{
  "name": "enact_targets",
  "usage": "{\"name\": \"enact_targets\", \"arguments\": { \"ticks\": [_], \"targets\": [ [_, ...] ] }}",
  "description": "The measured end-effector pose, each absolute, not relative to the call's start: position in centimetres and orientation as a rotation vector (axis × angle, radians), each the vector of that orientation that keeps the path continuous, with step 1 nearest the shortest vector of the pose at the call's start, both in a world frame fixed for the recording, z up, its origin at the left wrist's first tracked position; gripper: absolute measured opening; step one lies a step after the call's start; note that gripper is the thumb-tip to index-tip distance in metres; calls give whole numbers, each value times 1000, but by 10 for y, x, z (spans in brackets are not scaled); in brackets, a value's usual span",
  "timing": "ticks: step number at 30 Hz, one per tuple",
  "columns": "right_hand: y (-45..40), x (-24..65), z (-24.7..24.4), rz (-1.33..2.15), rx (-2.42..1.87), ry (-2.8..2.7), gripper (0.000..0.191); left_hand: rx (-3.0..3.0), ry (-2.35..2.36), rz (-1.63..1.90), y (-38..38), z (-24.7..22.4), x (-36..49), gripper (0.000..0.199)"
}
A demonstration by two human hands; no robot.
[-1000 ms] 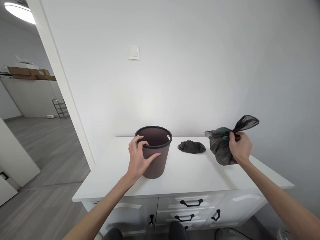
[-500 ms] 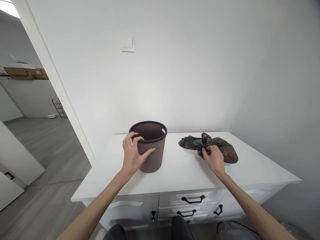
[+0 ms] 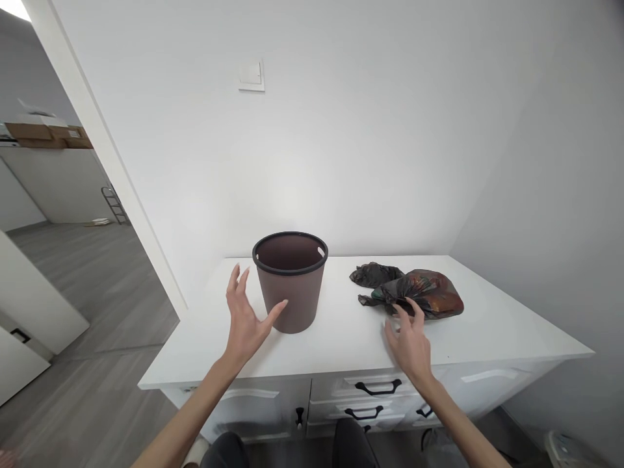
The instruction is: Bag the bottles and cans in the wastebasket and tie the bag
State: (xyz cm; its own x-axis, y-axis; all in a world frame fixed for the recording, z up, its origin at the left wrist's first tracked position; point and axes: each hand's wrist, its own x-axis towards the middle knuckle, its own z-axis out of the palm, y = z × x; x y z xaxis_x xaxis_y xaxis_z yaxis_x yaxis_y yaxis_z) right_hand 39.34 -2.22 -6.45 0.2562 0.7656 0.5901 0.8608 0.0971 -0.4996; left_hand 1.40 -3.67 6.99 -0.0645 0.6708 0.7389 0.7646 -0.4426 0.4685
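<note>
A brown trash can with a black rim stands upright on the white countertop. Beside its left front, my left hand is open, thumb and fingers spread, off the rim. To the right lies a knotted black plastic garbage bag, see-through enough to show reddish contents. My right hand is open just in front of the knot, its fingers apart and holding nothing; whether a fingertip touches the bag I cannot tell. Another crumpled piece of black plastic lies behind the knot's loose end.
White walls close off the counter's back and right side, with a light switch above. Below are drawers with black handles. At left, a doorway shows grey floor, cardboard boxes and a step ladder.
My left hand has let go of the can's rim and moved slightly left. My right hand has released the bag's knot and drawn back toward me; the knot has dropped onto the counter.
</note>
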Motion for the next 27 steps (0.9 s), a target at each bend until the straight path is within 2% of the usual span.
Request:
{"name": "enact_targets", "arguments": {
  "ticks": [2,6,10,17,27],
  "targets": [
    [-36,380,-72,-88,-1625,-1530,42,-2049,-1712,-1561,-41,45,-1,96],
    [-36,360,-82,195,-1463,-1667,29,-2059,-1918,-1359,-40,-9,-41,68],
    [-15,349,-81,392,-1436,-1770,26,-2080,-2059,-1072,-35,-39,-67,67],
    [-6,343,-84,352,-1529,-1776,24,-2132,-2106,-792,-32,-50,-66,67],
    [-8,342,-86,186,-1546,-1767,21,-2125,-2136,-683,-31,-47,-64,66]
  ]
}}
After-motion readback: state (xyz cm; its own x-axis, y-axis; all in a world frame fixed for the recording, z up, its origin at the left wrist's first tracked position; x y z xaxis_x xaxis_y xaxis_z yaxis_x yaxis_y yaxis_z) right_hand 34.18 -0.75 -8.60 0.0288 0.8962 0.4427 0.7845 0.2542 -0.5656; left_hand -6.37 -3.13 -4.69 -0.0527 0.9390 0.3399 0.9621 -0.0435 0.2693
